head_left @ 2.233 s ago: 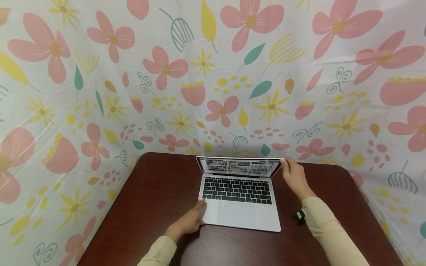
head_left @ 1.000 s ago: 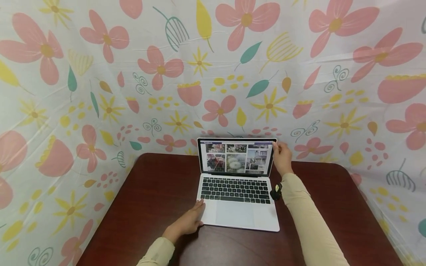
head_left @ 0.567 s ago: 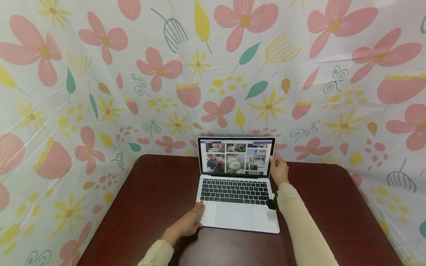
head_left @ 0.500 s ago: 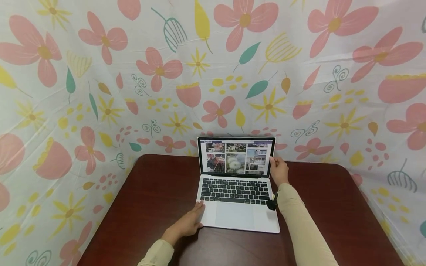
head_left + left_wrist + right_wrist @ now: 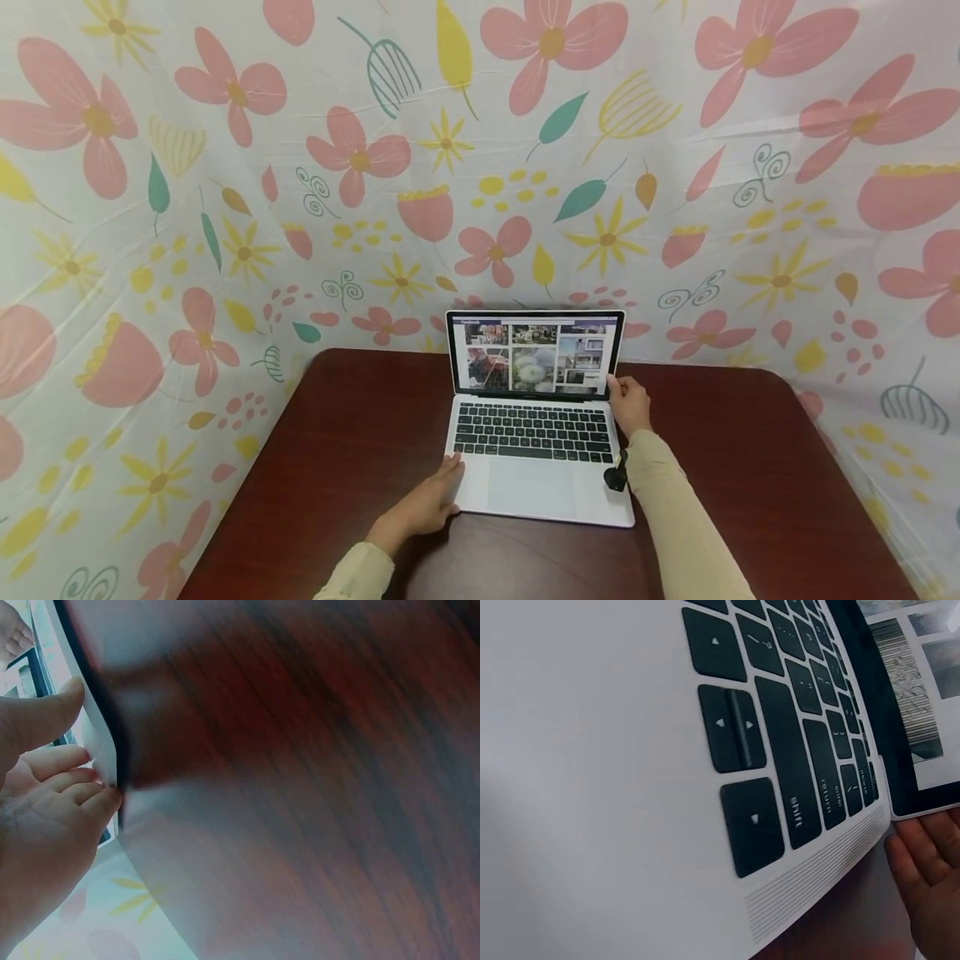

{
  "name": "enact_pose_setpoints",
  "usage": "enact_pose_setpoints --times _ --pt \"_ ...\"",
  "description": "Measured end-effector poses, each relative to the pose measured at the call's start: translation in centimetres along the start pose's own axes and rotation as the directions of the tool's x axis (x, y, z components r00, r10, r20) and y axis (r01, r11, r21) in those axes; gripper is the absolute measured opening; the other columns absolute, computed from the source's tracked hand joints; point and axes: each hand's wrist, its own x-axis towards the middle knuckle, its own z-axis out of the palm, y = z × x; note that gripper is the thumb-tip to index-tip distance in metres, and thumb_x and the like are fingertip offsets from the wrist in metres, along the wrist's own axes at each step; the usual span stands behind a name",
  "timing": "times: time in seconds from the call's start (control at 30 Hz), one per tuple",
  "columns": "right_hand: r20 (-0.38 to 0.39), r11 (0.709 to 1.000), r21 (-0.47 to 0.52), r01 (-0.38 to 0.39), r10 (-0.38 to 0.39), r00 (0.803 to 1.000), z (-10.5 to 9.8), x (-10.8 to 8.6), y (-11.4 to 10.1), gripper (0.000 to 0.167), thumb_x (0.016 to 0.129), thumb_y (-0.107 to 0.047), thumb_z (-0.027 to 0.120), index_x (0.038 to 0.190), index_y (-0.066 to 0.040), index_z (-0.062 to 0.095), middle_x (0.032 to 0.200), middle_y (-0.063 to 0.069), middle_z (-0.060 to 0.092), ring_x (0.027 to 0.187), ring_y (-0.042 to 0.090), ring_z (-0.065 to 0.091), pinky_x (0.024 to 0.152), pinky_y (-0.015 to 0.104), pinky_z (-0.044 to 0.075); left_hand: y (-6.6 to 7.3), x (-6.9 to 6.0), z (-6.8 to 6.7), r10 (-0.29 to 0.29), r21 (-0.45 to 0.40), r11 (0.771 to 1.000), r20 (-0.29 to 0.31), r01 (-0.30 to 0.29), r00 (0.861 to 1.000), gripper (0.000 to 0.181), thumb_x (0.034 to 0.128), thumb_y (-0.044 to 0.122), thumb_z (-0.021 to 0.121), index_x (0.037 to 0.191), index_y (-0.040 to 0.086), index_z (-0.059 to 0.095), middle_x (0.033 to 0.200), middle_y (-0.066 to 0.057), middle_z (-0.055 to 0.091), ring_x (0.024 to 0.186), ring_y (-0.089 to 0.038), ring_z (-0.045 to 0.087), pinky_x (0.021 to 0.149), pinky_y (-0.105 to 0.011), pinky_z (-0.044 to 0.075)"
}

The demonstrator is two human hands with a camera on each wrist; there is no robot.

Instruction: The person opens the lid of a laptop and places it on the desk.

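A silver laptop [image 5: 525, 487] with black keys stands with its lid raised, the lit screen [image 5: 534, 358] showing a page of photos. Near the front left corner, my left hand [image 5: 423, 504] touches the base with fairly straight fingers; in the left wrist view, its thumb and fingertips lie against the base's edge. My right hand [image 5: 632, 404] holds the lid's right edge low down, close to the hinge. In the right wrist view its fingers [image 5: 930, 847] pass behind the lower corner of the lid, so their tips are hidden.
The laptop sits on a dark reddish-brown table [image 5: 360, 417] with rounded far corners. A white curtain [image 5: 300, 208] with pink, yellow and green flowers surrounds the table's back and sides. A small black device [image 5: 615, 477] is on the right wrist.
The lid has swung up and back from a half-folded position. My right hand has slid from its top right corner down along the right edge. The left hand stays at the base.
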Motion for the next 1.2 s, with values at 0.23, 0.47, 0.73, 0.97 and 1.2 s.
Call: enact_pose_setpoints --times 0.23,0.47,0.73,0.97,1.2 --pt "-0.027 1.000 -0.030 -0.009 0.008 1.000 0.3 0.5 0.2 0.047 0.101 -0.032 0.048 0.105 0.012 0.062 0.093 0.028 0.064 0.084 0.041 0.060 0.074 0.052 0.049 0.1 -0.1 0.1 -0.007 0.002 1.000 0.002 0.007 1.000 0.066 0.0866 0.005 0.068 0.144 -0.006 0.038 0.154 -0.021 0.029 0.142 -0.034 0.025 0.110 -0.046 0.029" --pt "-0.040 0.995 -0.069 -0.066 0.064 0.997 0.7 0.7 0.4 0.048 0.101 -0.034 0.048 0.106 0.011 0.062 0.094 0.029 0.064 0.087 0.044 0.060 0.076 0.054 0.048 0.2 -0.4 0.4 -0.002 0.002 1.000 0.010 0.002 1.000 0.065 0.0864 0.004 0.068 0.143 -0.007 0.038 0.153 -0.022 0.028 0.142 -0.035 0.025 0.111 -0.046 0.029" --pt "-0.066 0.991 -0.103 -0.080 0.073 0.995 0.8 0.8 -0.4 0.044 0.100 -0.032 0.050 0.100 0.010 0.064 0.094 0.029 0.065 0.089 0.048 0.059 0.078 0.057 0.046 0.4 -0.5 0.1 0.006 0.007 1.000 -0.001 -0.006 1.000 0.065 0.0862 0.003 0.068 0.143 -0.009 0.037 0.152 -0.024 0.028 0.141 -0.036 0.026 0.111 -0.047 0.028" --pt "-0.050 0.991 -0.112 -0.076 0.071 0.996 1.0 0.9 -0.5 0.046 0.100 -0.034 0.049 0.099 0.009 0.063 0.093 0.029 0.064 0.088 0.047 0.060 0.076 0.056 0.047 0.4 -0.5 -0.1 -0.004 -0.002 1.000 0.003 0.004 1.000 0.066 0.0855 0.001 0.068 0.143 -0.009 0.037 0.152 -0.024 0.029 0.141 -0.037 0.025 0.110 -0.048 0.029" --pt "-0.006 0.993 -0.114 -0.008 0.008 1.000 0.5 1.4 -0.1 0.048 0.102 -0.033 0.047 0.103 0.013 0.062 0.094 0.031 0.063 0.090 0.049 0.059 0.080 0.057 0.047 0.6 -0.2 -0.3 -0.011 0.017 1.000 -0.001 0.011 1.000 0.065 0.0857 0.002 0.069 0.143 -0.008 0.038 0.153 -0.022 0.030 0.142 -0.035 0.026 0.110 -0.047 0.030"
